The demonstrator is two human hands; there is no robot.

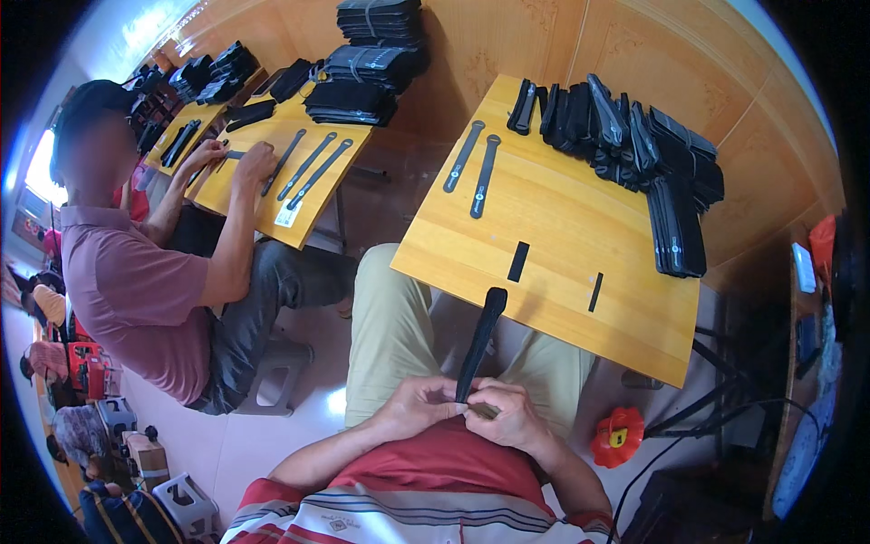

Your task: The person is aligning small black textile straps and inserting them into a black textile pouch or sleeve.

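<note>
Over my lap I hold a fuzzy black strap (480,340), its rounded far end pointing up toward the table's front edge. My left hand (412,408) pinches its near end from the left. My right hand (507,415) has closed fingers on the same end, the two hands almost touching. What lies between the fingertips is partly hidden. On the wooden table (562,213) ahead, two long grey-black straps (485,177) with rounded ends lie side by side. Closer to me are a short black strip (518,261) and a thinner black strip (595,292).
Bundled black straps (612,122) line the table's back, and a strap stack (675,227) sits at its right. To the left, another person (136,290) works at a second table (304,118). A red scalloped dish (618,437) and a black cable (666,444) are at lower right.
</note>
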